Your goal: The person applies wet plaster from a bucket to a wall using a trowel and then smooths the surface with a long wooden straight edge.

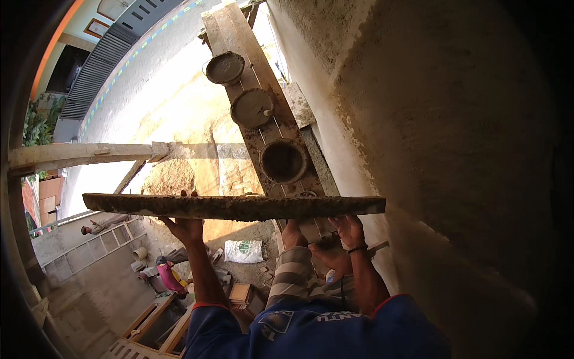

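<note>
A long straightedge board [239, 207], its side caked with mortar, lies crosswise in front of me, held in both hands. My left hand [189, 227] grips it left of the middle, with fingertips showing over the far edge and the thumb on the near side. My right hand [348, 232], with a dark band at the wrist, holds it near its right end; part of the fingers is hidden behind the board. Beyond it, a round bucket [263, 163] stands on the plank walkway [234, 27]. Farther along are a second tub of mortar [248, 109] with a small tool in it, and a third tub [225, 69].
A rough plastered wall [442, 119] rises close on my right. My bare feet [293, 236] are on the high plank. A wooden scaffold rail [89, 157] crosses at left. Far below are a white sack [243, 251], a ladder [89, 251], a sand heap [170, 176] and two people [170, 276].
</note>
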